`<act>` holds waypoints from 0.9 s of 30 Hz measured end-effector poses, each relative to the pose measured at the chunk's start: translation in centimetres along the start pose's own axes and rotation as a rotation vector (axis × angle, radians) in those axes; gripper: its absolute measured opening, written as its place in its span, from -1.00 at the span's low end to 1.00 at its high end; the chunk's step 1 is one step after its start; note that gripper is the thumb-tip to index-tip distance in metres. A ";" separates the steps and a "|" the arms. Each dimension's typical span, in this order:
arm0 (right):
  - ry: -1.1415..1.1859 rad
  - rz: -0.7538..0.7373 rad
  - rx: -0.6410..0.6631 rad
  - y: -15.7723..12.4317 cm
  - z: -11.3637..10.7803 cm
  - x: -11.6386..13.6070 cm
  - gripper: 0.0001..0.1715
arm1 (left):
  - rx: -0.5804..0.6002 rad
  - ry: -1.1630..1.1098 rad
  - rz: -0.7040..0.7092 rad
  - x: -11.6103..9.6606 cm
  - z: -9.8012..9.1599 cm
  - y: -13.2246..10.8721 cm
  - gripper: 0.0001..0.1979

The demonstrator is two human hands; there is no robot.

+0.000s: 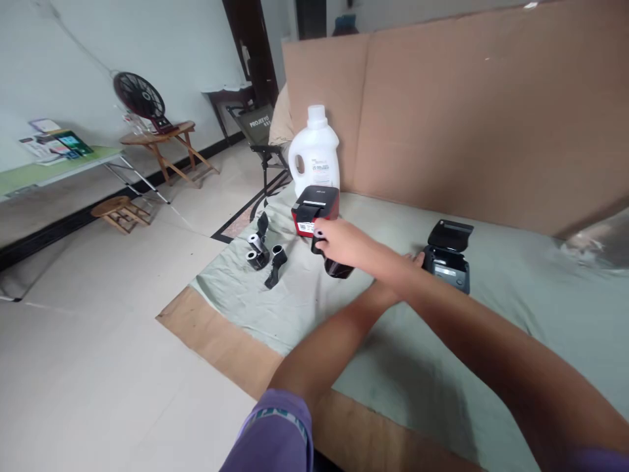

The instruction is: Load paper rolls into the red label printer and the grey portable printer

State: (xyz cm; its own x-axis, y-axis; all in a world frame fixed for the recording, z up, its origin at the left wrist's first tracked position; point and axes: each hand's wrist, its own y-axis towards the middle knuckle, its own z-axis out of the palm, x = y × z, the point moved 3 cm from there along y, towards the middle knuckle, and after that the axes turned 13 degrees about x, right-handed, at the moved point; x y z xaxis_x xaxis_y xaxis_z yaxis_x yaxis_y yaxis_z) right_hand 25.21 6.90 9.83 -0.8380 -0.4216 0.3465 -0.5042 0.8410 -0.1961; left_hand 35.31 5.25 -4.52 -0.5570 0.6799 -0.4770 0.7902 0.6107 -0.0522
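My right hand point(346, 244) is closed on a black paper roll point(318, 241), whose loose dark strip point(338, 269) hangs below the fingers. Just behind it stands a red and black boxy device point(317, 203) with a white label. Crossing beneath my right forearm, my left arm reaches right; the fingers of my left hand point(417, 258) look stretched out and touch the side of a small dark printer point(448, 269). That printer's lid point(451, 235) is raised. Most of my left hand is hidden by the right forearm. More black paper rolls point(256, 252) lie to the left, one with its strip point(276, 267) unrolled.
A white jug point(317, 154) stands behind the red device, against a tall cardboard panel point(442, 118). A green cloth point(304, 314) covers the work surface, with a brown board edge point(216, 334) in front. Left are a fan point(139, 95), a stool point(120, 211) and a folding chair point(258, 131).
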 end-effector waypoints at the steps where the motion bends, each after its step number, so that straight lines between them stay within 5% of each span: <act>1: -0.038 0.020 0.034 1.0 0.9 0.6 -0.72 | 0.045 0.008 -0.012 0.1 0.0 0.2 -0.37; 6: -0.139 0.116 0.176 4.6 4.4 1.7 -0.65 | 0.121 0.054 0.000 -0.6 -1.1 -0.3 -0.37; 10: -0.183 0.130 0.158 5.0 2.9 3.7 -0.68 | 0.103 0.028 -0.005 -0.8 -1.1 -0.7 -0.37; 13: -0.216 -0.010 0.064 5.9 1.9 6.9 -0.65 | 0.097 0.029 -0.017 -0.8 -0.7 -0.6 -0.36; 17: -0.291 -0.318 0.047 9.0 4.0 11.6 -0.66 | 0.061 0.074 -0.032 -1.0 -0.9 -1.0 -0.37; 22: -0.409 -0.292 0.143 12.4 7.6 14.0 -0.83 | 0.009 0.083 0.012 -1.2 -1.4 -1.5 -0.37; 27: -0.462 -0.299 0.122 12.0 8.9 13.3 -0.81 | -0.038 0.064 0.020 -0.9 -1.1 -1.3 -0.38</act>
State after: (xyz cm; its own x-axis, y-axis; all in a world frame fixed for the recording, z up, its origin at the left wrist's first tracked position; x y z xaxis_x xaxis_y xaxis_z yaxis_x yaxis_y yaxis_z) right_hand 6.18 8.35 3.93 -0.6457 -0.7631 -0.0292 -0.7310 0.6287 -0.2652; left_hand 34.54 4.25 -3.07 -0.5571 0.7160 -0.4206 0.7918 0.6107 -0.0092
